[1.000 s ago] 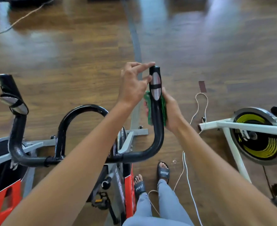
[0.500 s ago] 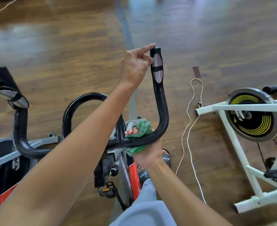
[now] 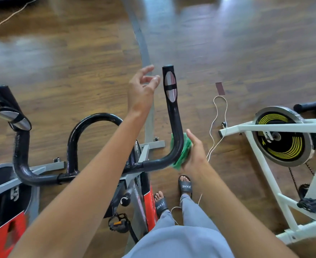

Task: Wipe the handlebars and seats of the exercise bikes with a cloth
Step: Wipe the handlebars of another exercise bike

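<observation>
At the far left the left horn of the black handlebar (image 3: 21, 146) rose from the red and grey exercise bike (image 3: 144, 194), its silver sensor pad (image 3: 13, 119) facing up. The bar ran right through a raised centre loop (image 3: 93, 120) to the right horn, which stood upright with a second sensor pad (image 3: 170, 86) near its tip. The left hand (image 3: 142, 86) hovered just left of that tip, its grip open, fingers (image 3: 147, 70) spread and touching nothing. Lower down, at the bend of the right horn, the right hand (image 3: 194, 155) pressed a green cloth (image 3: 181, 153) against the outer side of the bar, grip closed on the cloth with the thumb pointing up. Below were two feet in black slides (image 3: 185, 187) on the wooden floor (image 3: 246, 53). A white cord (image 3: 216, 131) trailed on the floor between the bikes. At the right stood a white exercise bike (image 3: 265, 157) with a black and yellow flywheel (image 3: 282, 140).
</observation>
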{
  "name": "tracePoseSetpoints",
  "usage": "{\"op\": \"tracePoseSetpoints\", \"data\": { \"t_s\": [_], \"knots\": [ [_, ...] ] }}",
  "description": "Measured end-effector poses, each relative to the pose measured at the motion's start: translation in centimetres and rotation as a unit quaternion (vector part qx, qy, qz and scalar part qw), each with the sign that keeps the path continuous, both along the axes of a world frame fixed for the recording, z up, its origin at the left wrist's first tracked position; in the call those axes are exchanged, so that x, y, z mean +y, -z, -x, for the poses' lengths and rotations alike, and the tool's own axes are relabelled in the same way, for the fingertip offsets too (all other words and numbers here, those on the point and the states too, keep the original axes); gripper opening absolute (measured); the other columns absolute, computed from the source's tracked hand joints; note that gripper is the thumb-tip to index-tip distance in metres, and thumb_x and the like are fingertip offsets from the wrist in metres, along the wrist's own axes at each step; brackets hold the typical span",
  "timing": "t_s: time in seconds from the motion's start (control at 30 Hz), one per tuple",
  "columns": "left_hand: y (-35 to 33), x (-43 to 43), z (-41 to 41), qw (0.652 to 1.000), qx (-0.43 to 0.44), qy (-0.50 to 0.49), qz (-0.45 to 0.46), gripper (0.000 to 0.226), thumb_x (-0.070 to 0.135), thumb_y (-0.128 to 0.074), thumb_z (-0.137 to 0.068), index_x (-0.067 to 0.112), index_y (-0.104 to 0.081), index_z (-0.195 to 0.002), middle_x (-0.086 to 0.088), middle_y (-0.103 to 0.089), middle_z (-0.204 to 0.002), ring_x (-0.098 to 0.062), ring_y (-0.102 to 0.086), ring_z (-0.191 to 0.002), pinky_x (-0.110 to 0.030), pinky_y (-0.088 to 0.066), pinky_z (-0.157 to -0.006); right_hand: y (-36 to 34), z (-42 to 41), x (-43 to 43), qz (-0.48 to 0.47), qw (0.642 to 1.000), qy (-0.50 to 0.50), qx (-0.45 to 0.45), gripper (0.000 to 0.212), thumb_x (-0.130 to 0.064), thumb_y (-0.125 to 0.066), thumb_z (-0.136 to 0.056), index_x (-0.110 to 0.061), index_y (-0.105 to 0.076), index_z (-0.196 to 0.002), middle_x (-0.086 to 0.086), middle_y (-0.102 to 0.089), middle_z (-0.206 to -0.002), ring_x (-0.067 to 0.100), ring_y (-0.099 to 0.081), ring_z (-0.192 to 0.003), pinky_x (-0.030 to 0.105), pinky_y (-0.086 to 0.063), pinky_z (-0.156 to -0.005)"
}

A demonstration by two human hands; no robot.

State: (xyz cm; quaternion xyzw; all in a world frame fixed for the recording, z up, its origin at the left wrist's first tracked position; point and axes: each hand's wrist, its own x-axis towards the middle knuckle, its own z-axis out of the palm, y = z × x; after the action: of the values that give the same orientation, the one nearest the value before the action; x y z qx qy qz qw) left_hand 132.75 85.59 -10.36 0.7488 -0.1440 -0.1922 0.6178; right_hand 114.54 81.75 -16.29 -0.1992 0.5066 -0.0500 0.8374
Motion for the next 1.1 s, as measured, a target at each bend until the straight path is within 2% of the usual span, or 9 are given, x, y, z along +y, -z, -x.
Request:
{"op": "tracePoseSetpoints", "data": {
  "t_s": [0.07,0.17,0.3,0.43,0.57,0.63,0.8,0.93,1.1],
  "knots": [
    [-0.2,0.7,1.3,1.0,0.002,0.014,-0.01,0.025,0.02,-0.065,-0.092,0.019,-0.068,-0.117,0.005,-0.067,-0.096,-0.01,-0.063,-0.091,-0.026,-0.049,-0.077,-1.2,-0.2,-3.1,0.104,0.989,-0.088,0.061,0.015,-0.018,-0.055,-0.094,-0.01,-0.068,-0.094,0.009,-0.068,-0.076,0.021,-0.065,-0.06,0.028,-0.05,-0.058],
    [-0.4,2.1,3.5,0.999,0.018,0.027,-0.004,0.025,0.024,-0.066,-0.092,0.016,-0.068,-0.116,0.004,-0.069,-0.102,-0.007,-0.065,-0.093,-0.026,-0.052,-0.079,-3.5,-1.3,-6.5,0.249,0.951,-0.145,0.112,0.021,0.001,-0.053,-0.091,-0.011,-0.054,-0.109,0.011,-0.061,-0.09,0.023,-0.059,-0.072,0.03,-0.048,-0.063],
    [-0.4,3.0,5.4,0.998,0.043,0.023,0.042,0.038,0.039,-0.071,-0.087,0.017,-0.069,-0.117,0.005,-0.072,-0.107,-0.005,-0.067,-0.098,-0.039,-0.055,-0.092,-8.4,-2.4,-7.6,0.294,0.943,-0.151,-0.042,0.017,-0.001,-0.058,-0.094,-0.008,-0.067,-0.107,0.007,-0.072,-0.085,0.019,-0.069,-0.074,0.028,-0.056,-0.063],
    [-1.7,2.2,5.4,0.948,0.247,0.108,0.17,0.09,0.059,-0.084,-0.061,0.003,-0.059,-0.128,-0.015,-0.067,-0.121,-0.027,-0.065,-0.111,-0.043,-0.052,-0.099,-11.3,-4.4,-6.3,0.24,0.949,-0.165,-0.124,0.031,-0.009,-0.073,-0.085,-0.003,-0.063,-0.114,0.013,-0.074,-0.097,0.023,-0.073,-0.082,0.035,-0.06,-0.068],
    [-2.6,1.5,5.0,0.908,0.334,0.082,0.241,0.051,0.033,-0.068,-0.086,0.003,-0.061,-0.126,-0.017,-0.066,-0.12,-0.029,-0.066,-0.105,-0.044,-0.055,-0.092,-11.3,-6.6,-4.5,0.267,0.937,-0.189,-0.122,0.021,-0.011,-0.076,-0.085,-0.006,-0.066,-0.103,0.015,-0.074,-0.101,0.024,-0.074,-0.09,0.033,-0.06,-0.075],
    [-2.1,1.6,4.3,0.899,0.358,0.05,0.248,0.049,0.034,-0.057,-0.094,0.001,-0.058,-0.131,-0.019,-0.065,-0.122,-0.03,-0.067,-0.103,-0.043,-0.056,-0.089,-11.0,-7.3,-5.4,0.388,0.892,-0.222,-0.065,0.018,-0.028,-0.075,-0.089,-0.012,-0.068,-0.095,0.01,-0.074,-0.095,0.022,-0.073,-0.088,0.031,-0.06,-0.073],
    [0.2,2.0,0.5,0.923,0.307,-0.129,0.195,0.06,0.052,-0.054,-0.093,0.003,-0.054,-0.128,-0.014,-0.07,-0.101,-0.033,-0.07,-0.087,-0.048,-0.058,-0.078,-10.2,-10.2,-10.2,0.673,0.7,-0.234,0.043,0.018,-0.023,-0.068,-0.093,-0.019,-0.073,-0.11,-0.003,-0.061,-0.1,0.004,-0.06,-0.078,0.013,-0.045,-0.07],
    [0.0,-0.8,0.5,0.95,0.288,-0.091,0.084,0.083,0.083,-0.038,-0.078,0.01,-0.061,-0.111,-0.009,-0.069,-0.091,-0.027,-0.07,-0.082,-0.045,-0.059,-0.079,-9.0,-12.4,-10.7,0.676,0.677,-0.289,0.035,0.012,-0.017,-0.072,-0.087,-0.016,-0.078,-0.098,0.003,-0.069,-0.098,0.014,-0.065,-0.086,-0.002,-0.035,-0.065],
    [-0.7,-5.2,1.1,0.993,0.1,-0.045,-0.033,0.063,0.067,-0.024,-0.097,0.02,-0.067,-0.1,0.001,-0.07,-0.093,-0.016,-0.067,-0.091,-0.043,-0.053,-0.088,-9.3,-12.6,-11.1,0.675,0.675,-0.295,0.028,0.014,-0.016,-0.071,-0.088,-0.01,-0.077,-0.098,0.005,-0.073,-0.098,0.016,-0.066,-0.091,0.012,-0.045,-0.071]
  ]
}}
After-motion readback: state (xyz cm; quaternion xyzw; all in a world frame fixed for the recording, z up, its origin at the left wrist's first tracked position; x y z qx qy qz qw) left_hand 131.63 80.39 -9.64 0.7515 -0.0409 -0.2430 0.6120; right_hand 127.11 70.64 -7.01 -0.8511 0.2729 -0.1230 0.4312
